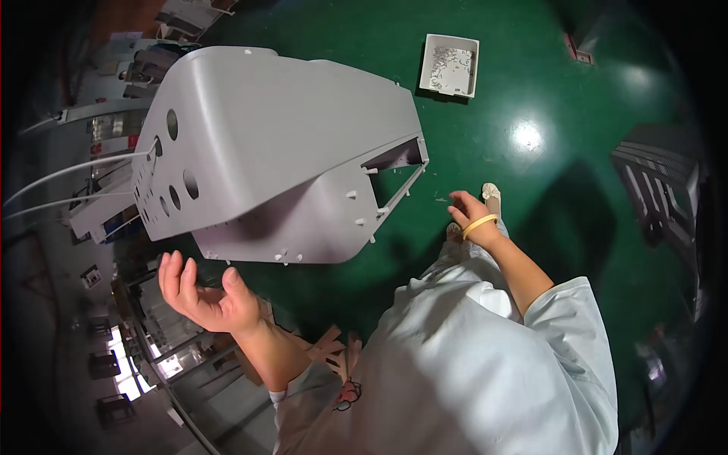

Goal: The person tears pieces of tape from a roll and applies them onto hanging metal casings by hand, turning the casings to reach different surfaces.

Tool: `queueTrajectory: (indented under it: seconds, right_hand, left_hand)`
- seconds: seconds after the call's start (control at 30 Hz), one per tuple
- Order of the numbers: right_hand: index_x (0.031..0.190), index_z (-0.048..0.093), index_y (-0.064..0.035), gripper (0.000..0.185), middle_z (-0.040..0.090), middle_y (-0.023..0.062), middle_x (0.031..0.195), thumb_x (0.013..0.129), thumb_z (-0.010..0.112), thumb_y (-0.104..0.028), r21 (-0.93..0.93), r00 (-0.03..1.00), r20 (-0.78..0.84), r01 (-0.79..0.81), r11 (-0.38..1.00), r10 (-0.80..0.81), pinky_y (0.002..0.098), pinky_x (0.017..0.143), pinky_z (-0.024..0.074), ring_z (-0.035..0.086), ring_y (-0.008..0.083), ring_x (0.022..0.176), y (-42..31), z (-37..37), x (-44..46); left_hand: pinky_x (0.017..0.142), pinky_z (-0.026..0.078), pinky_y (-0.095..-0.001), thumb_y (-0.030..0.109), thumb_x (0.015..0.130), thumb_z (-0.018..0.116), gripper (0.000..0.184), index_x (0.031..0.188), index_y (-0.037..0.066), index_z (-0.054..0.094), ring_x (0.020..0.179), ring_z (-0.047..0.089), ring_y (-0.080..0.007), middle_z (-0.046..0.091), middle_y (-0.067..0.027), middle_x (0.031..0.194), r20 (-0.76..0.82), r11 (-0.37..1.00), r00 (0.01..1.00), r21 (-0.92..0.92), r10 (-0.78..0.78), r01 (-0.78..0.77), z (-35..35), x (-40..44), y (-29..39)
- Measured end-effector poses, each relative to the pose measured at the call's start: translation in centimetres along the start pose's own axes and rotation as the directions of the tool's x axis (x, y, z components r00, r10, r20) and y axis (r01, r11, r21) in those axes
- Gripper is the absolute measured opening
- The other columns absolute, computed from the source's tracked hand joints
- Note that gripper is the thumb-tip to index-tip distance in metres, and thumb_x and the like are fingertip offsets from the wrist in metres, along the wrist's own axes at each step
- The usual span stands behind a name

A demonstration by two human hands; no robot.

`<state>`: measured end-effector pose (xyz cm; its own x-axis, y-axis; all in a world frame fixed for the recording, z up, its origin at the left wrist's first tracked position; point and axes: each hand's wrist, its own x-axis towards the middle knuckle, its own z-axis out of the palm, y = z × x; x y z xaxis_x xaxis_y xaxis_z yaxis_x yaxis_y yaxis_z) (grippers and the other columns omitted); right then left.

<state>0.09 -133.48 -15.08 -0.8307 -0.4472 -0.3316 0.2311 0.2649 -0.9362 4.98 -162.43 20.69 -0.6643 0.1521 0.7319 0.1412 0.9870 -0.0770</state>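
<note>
A large pale grey sheet-like housing (303, 114) with round holes in one end fills the upper left of the head view. Small white plugs (351, 195) stick out along its lower panel, beside a cut-out opening. My left hand (201, 299) is raised just below the housing's lower left edge, apart from it, palm up with thumb and fingers spread and nothing in it. Over the floor to the right of the housing is my right hand (472, 214), touching nothing; its fingers are loosely bent and apart. A yellow band (480, 224) circles that wrist.
A white tray (449, 89) with many small pieces lies on the green floor (523, 98). Two pale rods or cords (76, 169) reach the housing's holed end from the left. A dark slotted grey piece (660, 171) stands at the right, and shelving (174, 364) at lower left.
</note>
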Motion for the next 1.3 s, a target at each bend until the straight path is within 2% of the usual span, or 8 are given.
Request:
queueTrajectory:
  seconds: [0.17, 0.27, 0.57, 0.67, 0.77, 0.83, 1.07, 1.3]
  right_hand:
    - [0.136, 0.047, -0.0099, 0.054, 0.049, 0.0166, 0.129, 0.085, 0.065, -0.013, -0.078, 0.940, 0.009, 0.341, 0.937, -0.341, 0.0396, 0.089, 0.0508, 0.058, 0.0348, 0.106, -9.2, -0.2, -0.1]
    - [0.141, 0.043, -0.0110, 0.062, 0.043, 0.0155, 0.141, 0.083, 0.067, -0.011, -0.164, 0.856, 0.126, 0.516, 0.841, -0.501, 0.0404, 0.099, 0.0470, 0.051, 0.0354, 0.120, -10.5, -0.4, 0.4]
    - [0.138, 0.045, -0.0102, 0.061, 0.048, 0.0125, 0.136, 0.081, 0.067, -0.011, -0.071, 0.768, 0.446, 0.543, 0.837, -0.461, 0.0400, 0.097, 0.0480, 0.053, 0.0323, 0.113, -12.8, -1.4, 2.1]
    - [0.138, 0.045, -0.0104, 0.062, 0.047, 0.0125, 0.136, 0.081, 0.068, -0.010, -0.036, 0.731, 0.521, 0.534, 0.845, -0.440, 0.0392, 0.097, 0.0474, 0.054, 0.0316, 0.113, -13.2, -1.4, 2.9]
    - [0.138, 0.045, -0.0083, 0.067, 0.046, 0.0141, 0.136, 0.076, 0.071, -0.008, 0.038, 0.721, 0.504, 0.531, 0.847, -0.475, 0.0388, 0.098, 0.0467, 0.052, 0.0324, 0.116, -13.6, -1.6, 3.4]
    - [0.136, 0.047, -0.0046, 0.073, 0.045, 0.0162, 0.137, 0.069, 0.076, -0.008, -0.006, 0.767, 0.293, 0.599, 0.801, -0.571, 0.0406, 0.100, 0.0443, 0.048, 0.0344, 0.122, -14.7, -2.0, 3.2]
    - [0.133, 0.052, -0.0043, 0.078, 0.039, 0.0203, 0.143, 0.063, 0.083, -0.022, -0.044, 0.627, 0.226, 0.771, 0.635, -0.746, 0.0560, 0.107, 0.0312, 0.035, 0.0417, 0.133, -22.2, -3.3, 1.4]
    - [0.142, 0.043, -0.0024, 0.073, 0.033, 0.0271, 0.148, 0.085, 0.065, -0.043, -0.215, 0.509, 0.121, 0.851, 0.479, -0.852, 0.0595, 0.110, 0.0190, 0.034, 0.0445, 0.137, -23.5, -5.2, 1.1]
  left_hand:
    - [0.109, 0.033, -0.0423, 0.063, 0.093, 0.046, 0.082, 0.136, -0.007, 0.043, 0.130, 0.045, -0.0321, 0.043, -0.0216, 0.141, -0.018, 0.985, 0.992, -0.121, -0.126, 0.123, 3.4, 4.3, 4.3]
    - [0.109, 0.033, -0.0494, 0.081, 0.084, 0.035, 0.104, 0.136, -0.008, 0.044, 0.137, 0.036, -0.0394, 0.038, -0.0275, 0.145, 0.145, 0.975, 0.965, 0.064, -0.220, 0.213, 4.7, 5.6, 5.7]
    - [0.109, 0.035, -0.0543, 0.078, 0.081, 0.050, 0.103, 0.142, -0.003, 0.037, 0.136, 0.035, -0.0419, 0.026, -0.0286, 0.151, 0.126, 0.900, 0.910, -0.141, -0.396, 0.411, 4.1, 5.7, 6.2]
    - [0.110, 0.034, -0.0552, 0.080, 0.080, 0.047, 0.103, 0.143, -0.001, 0.036, 0.136, 0.035, -0.0422, 0.027, -0.0293, 0.150, 0.166, 0.928, 0.940, -0.178, -0.299, 0.327, 3.2, 4.4, 4.1]
    - [0.110, 0.034, -0.0563, 0.082, 0.079, 0.044, 0.105, 0.144, 0.000, 0.035, 0.137, 0.034, -0.0431, 0.025, -0.0294, 0.151, 0.169, 0.932, 0.945, -0.185, -0.281, 0.311, 3.6, 3.9, 3.6]
    - [0.111, 0.032, -0.0576, 0.081, 0.080, 0.044, 0.104, 0.145, 0.000, 0.035, 0.138, 0.032, -0.0438, 0.024, -0.0282, 0.152, 0.164, 0.937, 0.959, -0.228, -0.230, 0.264, 3.9, 3.3, 3.2]
    - [0.110, 0.027, -0.0568, 0.082, 0.082, 0.036, 0.103, 0.142, -0.002, 0.042, 0.134, 0.039, -0.0460, 0.040, -0.0308, 0.144, 0.182, 0.992, 0.976, 0.004, -0.122, 0.123, 3.9, 4.6, 4.1]
    - [0.112, 0.017, -0.0556, 0.042, 0.103, 0.024, 0.062, 0.140, -0.003, 0.044, 0.136, 0.037, -0.0450, 0.041, -0.0283, 0.145, 0.188, 0.994, 0.977, -0.025, -0.104, 0.111, 6.1, 6.1, 6.6]
